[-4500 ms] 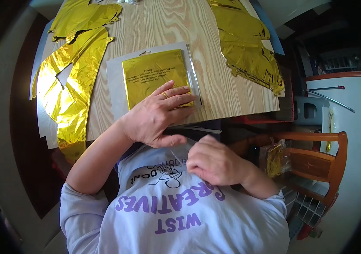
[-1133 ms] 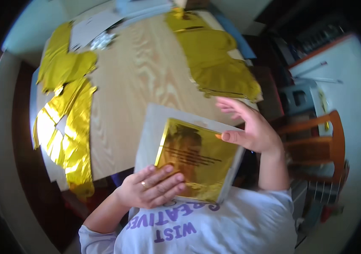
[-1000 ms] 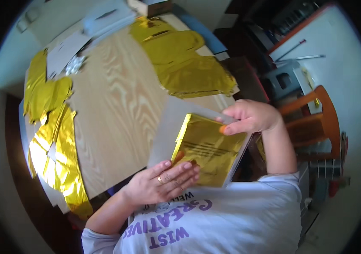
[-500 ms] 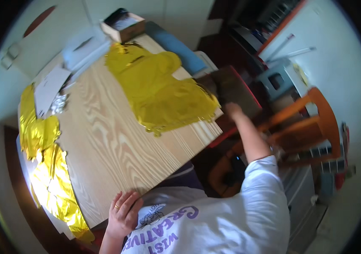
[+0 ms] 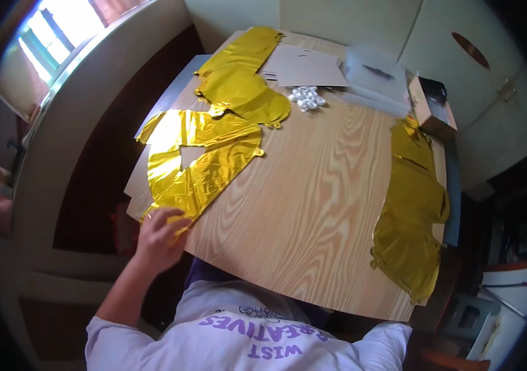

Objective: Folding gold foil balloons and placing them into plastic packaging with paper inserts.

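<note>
At the near left corner of the table, my left hand (image 5: 161, 238) has its fingers bent around the near end of a flat gold foil balloon (image 5: 223, 162). This shiny balloon has an opening through its middle. Touching its far edge is another flat gold foil balloon (image 5: 245, 93), creased and reaching to the back of the table. A third gold foil balloon (image 5: 409, 213) lies along the right side, duller in the shade. Out of the picture is my right hand; only the sleeve on that side shows at the lower right.
On the wooden table (image 5: 304, 204), a white card sheet (image 5: 307, 67) lies at the back beside a small pile of silvery-white pieces (image 5: 306, 99). Clear plastic packaging (image 5: 375, 77) and an open cardboard box (image 5: 430, 111) occupy the back right. A grey stool (image 5: 471, 318) stands beyond the right edge.
My view has swung to the left. My left hand has gone from the table's near edge to the near end of the left balloon. My right hand has left the picture.
</note>
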Motion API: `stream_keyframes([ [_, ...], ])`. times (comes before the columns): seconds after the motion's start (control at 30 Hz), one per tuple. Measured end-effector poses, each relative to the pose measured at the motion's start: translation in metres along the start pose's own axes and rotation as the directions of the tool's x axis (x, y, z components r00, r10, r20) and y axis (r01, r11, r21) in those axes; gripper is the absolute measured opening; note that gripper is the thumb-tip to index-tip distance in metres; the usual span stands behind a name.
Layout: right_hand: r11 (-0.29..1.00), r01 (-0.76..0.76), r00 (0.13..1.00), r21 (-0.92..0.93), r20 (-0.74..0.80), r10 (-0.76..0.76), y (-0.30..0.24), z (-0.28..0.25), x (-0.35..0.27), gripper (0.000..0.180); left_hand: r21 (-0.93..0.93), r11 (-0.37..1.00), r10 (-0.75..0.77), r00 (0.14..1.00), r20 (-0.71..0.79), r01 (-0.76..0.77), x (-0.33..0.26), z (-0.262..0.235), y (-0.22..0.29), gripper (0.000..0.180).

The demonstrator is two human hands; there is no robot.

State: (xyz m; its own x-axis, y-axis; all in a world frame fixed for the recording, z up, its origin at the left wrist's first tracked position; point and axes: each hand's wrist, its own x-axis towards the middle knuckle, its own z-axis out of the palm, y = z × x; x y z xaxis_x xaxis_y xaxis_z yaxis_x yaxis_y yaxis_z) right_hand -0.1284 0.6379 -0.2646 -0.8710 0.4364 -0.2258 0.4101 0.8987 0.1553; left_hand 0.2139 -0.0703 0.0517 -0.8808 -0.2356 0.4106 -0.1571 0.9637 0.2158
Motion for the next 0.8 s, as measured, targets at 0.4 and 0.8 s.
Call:
stream_keyframes([
  [0.4,0.440,0.472,0.507,0.764,-0.644,0.573,-0.008,-0.151,-0.162,0.023,-0.187,0.966,-0.161,0.981,0.105,0.178,-0.018,0.016,-0.090,0.019],
  [0.8,-0.537,0.819,-0.369,0.203,-0.530,-0.764,-0.427,-0.265,-0.495,0.013,-0.366,0.708,-0.411,0.773,0.483,0.605,0.065,-0.029,-0.129,0.028],
])
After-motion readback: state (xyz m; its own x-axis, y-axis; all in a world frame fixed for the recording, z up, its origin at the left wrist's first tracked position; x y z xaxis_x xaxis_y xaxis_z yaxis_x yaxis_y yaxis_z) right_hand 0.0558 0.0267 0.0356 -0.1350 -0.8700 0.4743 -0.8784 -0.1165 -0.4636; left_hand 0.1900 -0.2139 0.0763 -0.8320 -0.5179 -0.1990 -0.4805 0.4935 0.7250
